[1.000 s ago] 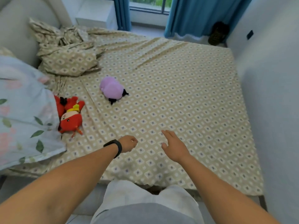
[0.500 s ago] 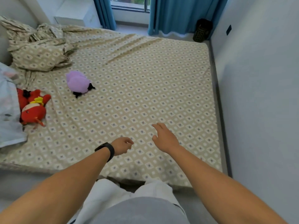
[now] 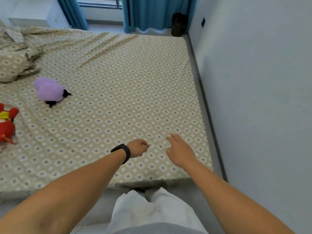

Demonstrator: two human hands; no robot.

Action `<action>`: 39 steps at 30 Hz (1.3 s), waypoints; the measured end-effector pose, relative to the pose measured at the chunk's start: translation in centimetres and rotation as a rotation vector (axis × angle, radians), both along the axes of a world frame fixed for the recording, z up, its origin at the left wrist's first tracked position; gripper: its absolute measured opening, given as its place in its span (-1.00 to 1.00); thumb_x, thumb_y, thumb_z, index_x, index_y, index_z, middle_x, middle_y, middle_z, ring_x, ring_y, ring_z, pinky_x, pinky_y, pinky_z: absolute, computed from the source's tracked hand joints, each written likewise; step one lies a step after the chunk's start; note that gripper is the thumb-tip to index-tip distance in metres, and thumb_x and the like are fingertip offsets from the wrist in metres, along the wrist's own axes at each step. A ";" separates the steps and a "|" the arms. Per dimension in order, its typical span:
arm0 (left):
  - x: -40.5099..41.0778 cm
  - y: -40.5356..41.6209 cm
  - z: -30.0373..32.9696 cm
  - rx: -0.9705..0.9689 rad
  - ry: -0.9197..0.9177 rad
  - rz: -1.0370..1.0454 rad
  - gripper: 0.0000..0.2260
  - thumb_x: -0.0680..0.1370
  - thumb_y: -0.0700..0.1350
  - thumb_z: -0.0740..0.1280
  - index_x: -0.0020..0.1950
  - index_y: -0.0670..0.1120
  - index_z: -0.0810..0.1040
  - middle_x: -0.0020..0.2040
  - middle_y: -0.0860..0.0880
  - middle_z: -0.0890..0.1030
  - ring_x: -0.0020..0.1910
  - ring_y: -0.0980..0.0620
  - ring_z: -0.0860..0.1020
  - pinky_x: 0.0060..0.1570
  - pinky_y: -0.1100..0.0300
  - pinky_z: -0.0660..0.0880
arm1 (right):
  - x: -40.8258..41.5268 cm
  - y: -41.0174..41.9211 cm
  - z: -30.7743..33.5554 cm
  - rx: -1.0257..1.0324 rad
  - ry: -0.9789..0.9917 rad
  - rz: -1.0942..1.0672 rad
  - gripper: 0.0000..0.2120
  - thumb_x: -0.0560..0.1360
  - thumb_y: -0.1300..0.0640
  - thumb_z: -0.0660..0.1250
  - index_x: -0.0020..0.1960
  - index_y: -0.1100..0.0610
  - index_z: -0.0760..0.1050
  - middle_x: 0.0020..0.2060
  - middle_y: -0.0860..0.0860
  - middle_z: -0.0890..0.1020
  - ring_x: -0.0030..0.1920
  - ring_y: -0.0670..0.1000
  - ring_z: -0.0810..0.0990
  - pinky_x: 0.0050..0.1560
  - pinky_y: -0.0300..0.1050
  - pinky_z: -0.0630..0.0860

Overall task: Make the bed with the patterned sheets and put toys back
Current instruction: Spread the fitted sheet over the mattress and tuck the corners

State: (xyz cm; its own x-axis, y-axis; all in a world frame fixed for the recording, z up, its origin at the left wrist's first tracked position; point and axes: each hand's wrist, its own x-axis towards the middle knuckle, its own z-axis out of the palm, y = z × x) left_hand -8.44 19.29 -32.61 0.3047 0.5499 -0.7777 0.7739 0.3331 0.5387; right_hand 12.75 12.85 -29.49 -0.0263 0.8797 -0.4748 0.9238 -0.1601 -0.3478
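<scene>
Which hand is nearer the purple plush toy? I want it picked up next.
Left. The left hand is right of and nearer the camera than the purple plush toy; the right hand lies farther right.

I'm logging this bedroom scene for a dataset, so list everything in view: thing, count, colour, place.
patterned sheet: one, beige with diamonds, spread over the bed
bunched bedding: one heap, same pattern, far left
purple plush toy: one, on the sheet, left
red plush toy: one, at the left edge, partly cut off
curtains: blue, by the window
dark bin: one, far corner floor
wall: pale, right
wristband: one, black, left wrist
left hand: fingers curled, over the sheet
right hand: fingers relaxed, over the sheet
</scene>
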 end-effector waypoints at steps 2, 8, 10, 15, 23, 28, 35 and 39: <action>2.9 0.1 0.8 0.034 -0.019 -0.045 -0.73 0.67 -0.09 0.21 0.33 -0.03 0.55 0.25 -0.02 0.57 0.10 -0.06 0.60 0.13 0.02 0.56 | 1.9 -1.3 0.7 0.040 -0.048 0.005 -0.49 0.64 0.05 0.19 0.57 0.01 0.24 0.60 -0.03 0.15 0.51 0.06 0.29 0.36 0.07 0.41; 10.7 -3.0 5.0 0.049 -0.138 -0.077 -0.74 0.65 -0.11 0.25 0.33 -0.04 0.56 0.22 -0.02 0.60 0.11 -0.03 0.62 -0.02 0.19 0.51 | 7.2 -4.2 2.6 0.114 -0.028 -0.111 -0.56 0.64 0.04 0.20 0.51 -0.01 0.37 0.49 -0.05 0.40 0.45 0.02 0.38 0.35 0.05 0.44; 11.6 -3.4 5.1 0.054 -0.115 -0.124 -0.73 0.65 -0.10 0.25 0.34 -0.03 0.55 0.21 -0.01 0.60 0.11 -0.03 0.62 0.02 0.17 0.51 | 8.1 -4.2 2.8 0.082 -0.039 -0.115 -0.61 0.64 0.02 0.17 0.45 -0.04 0.45 0.36 -0.04 0.55 0.30 0.04 0.53 0.22 0.03 0.52; 16.9 -4.2 4.6 0.111 -0.015 -0.067 -0.72 0.65 -0.12 0.23 0.35 -0.03 0.55 0.23 -0.04 0.59 0.10 -0.02 0.62 0.06 0.10 0.56 | 14.8 -5.3 3.0 0.127 -0.027 -0.083 -0.64 0.63 -0.01 0.14 0.34 -0.04 0.55 0.20 -0.05 0.65 0.11 0.04 0.63 0.08 -0.03 0.55; 30.8 -8.7 4.9 0.128 -0.008 0.117 -0.75 0.65 -0.12 0.23 0.30 -0.02 0.57 0.20 -0.02 0.60 0.08 -0.03 0.63 0.05 0.04 0.58 | 29.8 -5.5 3.5 0.185 0.009 0.049 -0.67 0.60 0.01 0.16 0.26 0.00 0.60 0.16 -0.04 0.67 0.13 0.04 0.61 0.09 -0.01 0.56; 35.1 -10.9 6.3 0.189 0.043 0.065 -0.76 0.65 -0.07 0.23 0.29 0.03 0.57 0.16 -0.03 0.64 0.07 -0.02 0.63 0.07 0.10 0.56 | 33.8 -5.0 4.4 0.158 0.038 0.093 -0.67 0.57 0.01 0.17 0.23 -0.02 0.61 0.14 -0.06 0.67 0.11 0.04 0.62 0.07 -0.01 0.57; 37.4 -8.4 6.6 0.271 0.075 0.122 -0.74 0.65 -0.10 0.22 0.29 -0.02 0.58 0.22 -0.03 0.61 0.11 -0.04 0.60 0.16 0.03 0.56 | 36.1 -3.2 3.8 0.172 0.059 0.069 -0.71 0.58 0.03 0.17 0.17 0.02 0.62 0.05 -0.05 0.67 0.01 0.02 0.61 -0.01 -0.05 0.56; 38.3 -8.0 5.9 0.294 0.052 0.185 -0.75 0.63 -0.11 0.23 0.26 -0.01 0.59 0.20 -0.06 0.62 0.12 -0.05 0.60 0.20 0.02 0.55 | 36.1 -1.7 3.2 0.167 0.025 0.156 -0.72 0.56 0.03 0.18 0.14 0.01 0.62 0.03 -0.06 0.68 -0.01 0.01 0.60 -0.03 -0.04 0.56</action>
